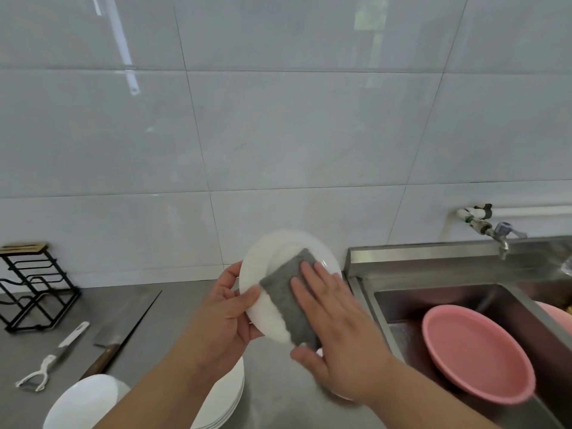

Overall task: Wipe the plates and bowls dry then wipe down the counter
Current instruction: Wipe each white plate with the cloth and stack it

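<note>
Left hand (227,308) fingers clamp the plate (269,258) rim; right hand (334,329) fingers, straight, press the cloth (284,298).

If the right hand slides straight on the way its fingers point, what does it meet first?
The right hand, flat on the cloth, points up and left. It would first cross the cloth's far edge onto the bare plate, then its upper rim; past that probably the wall, though depth is unclear.

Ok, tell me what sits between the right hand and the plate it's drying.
Only the grey cloth: the right hand presses it flat against the white plate, which the left hand holds by its rim.
</note>
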A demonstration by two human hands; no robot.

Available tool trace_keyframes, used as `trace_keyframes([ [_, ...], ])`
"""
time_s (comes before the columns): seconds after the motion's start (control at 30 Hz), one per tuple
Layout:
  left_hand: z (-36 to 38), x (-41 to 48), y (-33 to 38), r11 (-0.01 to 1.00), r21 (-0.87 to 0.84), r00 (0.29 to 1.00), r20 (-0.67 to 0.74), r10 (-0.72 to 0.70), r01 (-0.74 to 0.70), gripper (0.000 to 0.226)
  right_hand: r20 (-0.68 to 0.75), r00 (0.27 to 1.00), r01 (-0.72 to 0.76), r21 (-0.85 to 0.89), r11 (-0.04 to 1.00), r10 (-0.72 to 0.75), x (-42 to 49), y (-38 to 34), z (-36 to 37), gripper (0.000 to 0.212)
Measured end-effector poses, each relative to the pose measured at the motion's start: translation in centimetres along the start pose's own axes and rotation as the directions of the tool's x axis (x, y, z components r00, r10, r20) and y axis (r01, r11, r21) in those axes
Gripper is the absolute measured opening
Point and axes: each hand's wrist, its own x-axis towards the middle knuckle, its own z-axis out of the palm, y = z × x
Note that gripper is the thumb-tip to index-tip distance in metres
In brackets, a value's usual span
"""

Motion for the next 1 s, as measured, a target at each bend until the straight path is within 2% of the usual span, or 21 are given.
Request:
trace_keyframes([
  [0.1,0.0,-0.4,-0.1,0.995,0.083,0.997,0.056,-0.055,0.05,0.054,-0.036,0.993,-0.107,0.068,0.992,0.109,0.6,2.2,-0.8,0.087],
  [0.17,0.3,-0.6,-0.2,0.984,0.161,0.99,0.102,-0.094,0.076,0.056,-0.037,0.99,-0.13,0.087,0.988,0.133,1.9,3.0,-1.5,0.083],
  [0.3,1.2,-0.8,-0.6,0.971,0.226,0.982,0.149,-0.112,0.077,0.053,-0.035,0.998,0.064,0.069,0.996,-0.061,4.6,3.3,-2.9,0.061],
  [0.37,1.3,-0.9,-0.6,0.98,0.187,0.985,0.144,-0.097,0.069,0.054,-0.068,0.996,0.069,0.09,0.994,-0.063,4.9,3.6,-3.1,0.05],
  [0.4,1.3,-0.9,-0.6,0.984,0.167,0.987,0.138,-0.085,0.061,0.054,-0.104,0.995,0.023,0.118,0.993,-0.011,4.6,3.9,-2.9,0.048],
  [0.47,1.2,-0.8,-0.6,0.992,0.123,0.993,0.107,-0.048,0.034,0.052,-0.171,0.965,-0.157,0.239,0.958,0.201,3.1,4.0,-2.3,0.048],
  [0.53,1.1,-0.7,-0.7,0.999,0.042,0.999,0.046,-0.005,0.003,0.049,-0.16,0.891,-0.331,0.414,0.848,0.425,1.0,2.9,-1.3,0.051],
  [0.57,1.1,-0.6,-0.7,1.0,-0.001,1.0,0.022,0.015,-0.015,0.049,-0.134,0.864,-0.369,0.487,0.792,0.485,-0.1,1.9,-0.7,0.053],
  [0.67,1.2,-0.3,-1.0,0.997,-0.066,0.999,-0.023,0.031,-0.033,0.051,-0.069,0.858,-0.373,0.597,0.711,0.508,-2.0,-0.5,0.3,0.059],
  [0.87,2.1,-0.6,-1.6,0.997,-0.073,0.999,0.045,-0.009,0.012,0.05,-0.113,0.845,-0.4,0.512,0.76,0.522,2.6,3.6,-3.0,0.054],
  [1.0,3.2,-0.1,-1.6,0.99,-0.112,0.996,0.017,0.084,-0.081,0.051,-0.098,0.783,-0.433,0.622,0.652,0.614,2.0,1.1,-2.2,0.059],
])
